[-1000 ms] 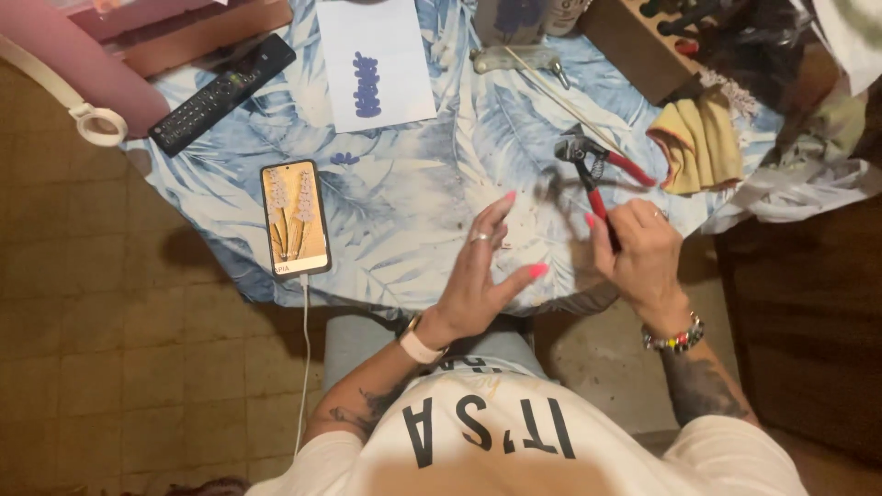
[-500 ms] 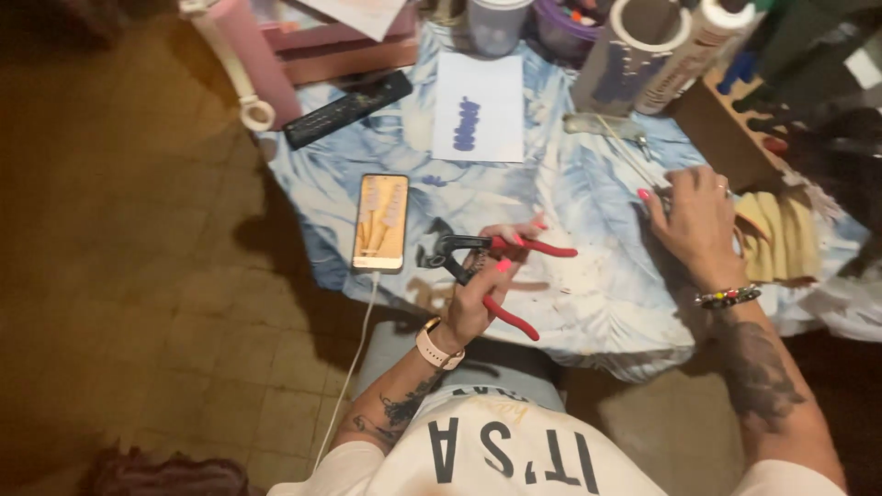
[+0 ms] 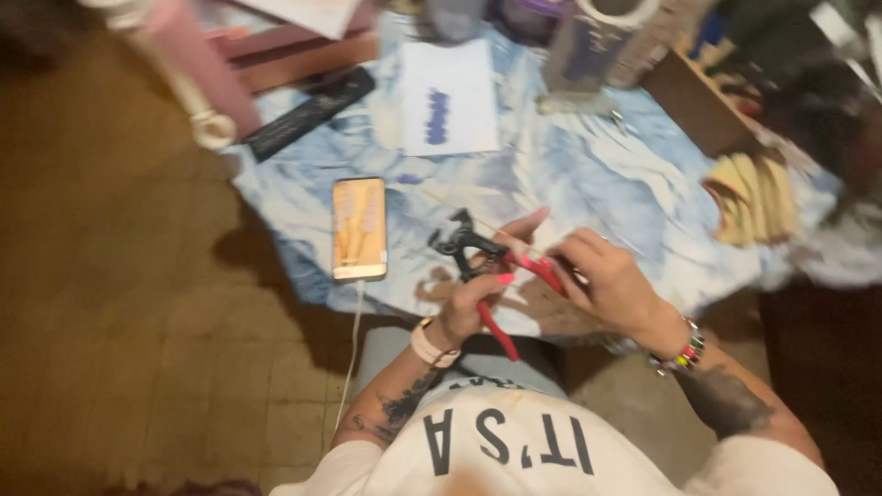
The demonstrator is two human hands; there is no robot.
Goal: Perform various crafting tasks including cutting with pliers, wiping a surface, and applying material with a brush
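Left hand (image 3: 473, 303) closed around red-handled pliers (image 3: 482, 266), fingers wrapped over the handles; dark head of the tool pointing up and away toward the table middle, one red handle trailing down toward the lap. Long axis of the pliers running roughly from lower right near the body to upper left, head end farthest from the torso. Right hand (image 3: 602, 280) just beside, fingers curled narrow and touching the upper red handle near the pivot; whether anything small pinched between its fingertips cannot be told, frame blurred. Thin pale stick or wire (image 3: 459, 209) lying on the cloth just beyond the plier head, slanting toward the right hand's fingertips; contact with the tool not resolvable. Both hands held above the near edge of the table (image 3: 588, 174) with its blue-and-white patterned cloth; left hand nearer the tool head, right hand nearer the handle ends. Phone (image 3: 359, 228) with lit screen flat to the left of the pliers, cable hanging off the edge. Farther out: white paper card (image 3: 448, 110), black remote (image 3: 308, 112), stack of yellowish pieces (image 3: 758, 197) at right, well apart.
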